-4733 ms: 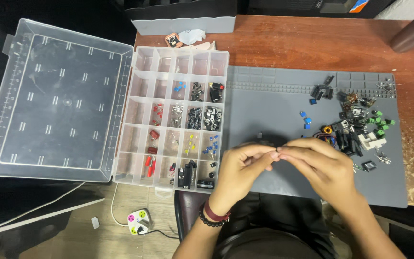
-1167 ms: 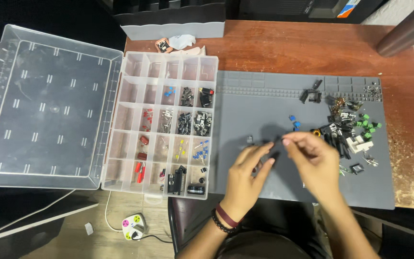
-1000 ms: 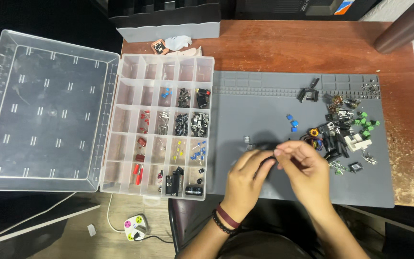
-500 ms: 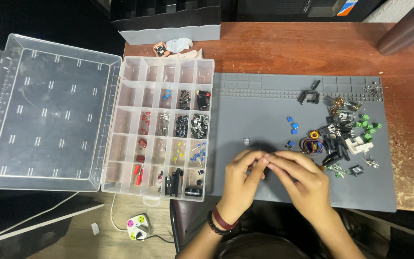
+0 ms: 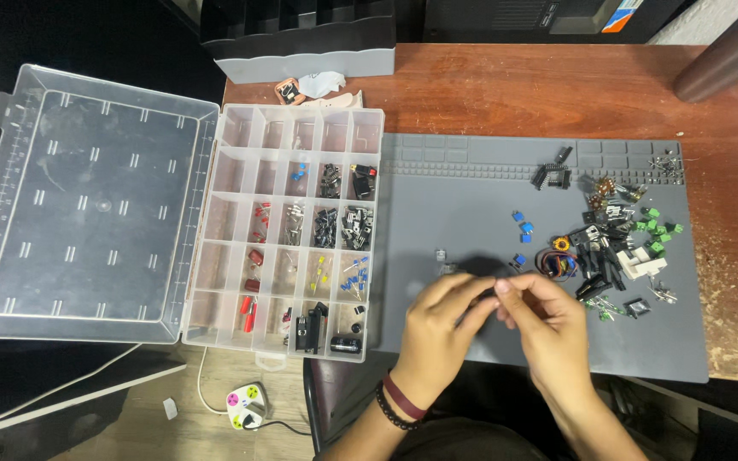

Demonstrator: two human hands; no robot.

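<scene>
Two hands meet over the near middle of the grey work mat [image 5: 471, 196], fingertips pressed together: the left hand [image 5: 439, 329], with a dark bead bracelet and a red band at the wrist, has its fingers curled narrow, and the right hand [image 5: 548, 329] pinches in from the other side, both closed on a small dark part [image 5: 490, 293] that barely peeks out between them; what kind of part it is cannot be told. Just beyond the knuckles, a tiny clear piece [image 5: 440, 254] lies alone on the mat. Over toward the mat's right edge sits a loose heap of components [image 5: 608, 248], black bodies tangled with a coil of coloured wire, with little blue blocks [image 5: 521, 227] on its left and green blocks [image 5: 659, 232] on its right. A black socket-like piece [image 5: 553, 175] rests near the mat's far edge. Off the mat's left edge, touching it, stands the clear compartment box [image 5: 288, 226], its cells holding red, yellow, blue and black bits, and its lid [image 5: 87, 201] lies flat open beyond the counter's left edge. At the counter's far edge, a grey tray [image 5: 301, 51].
</scene>
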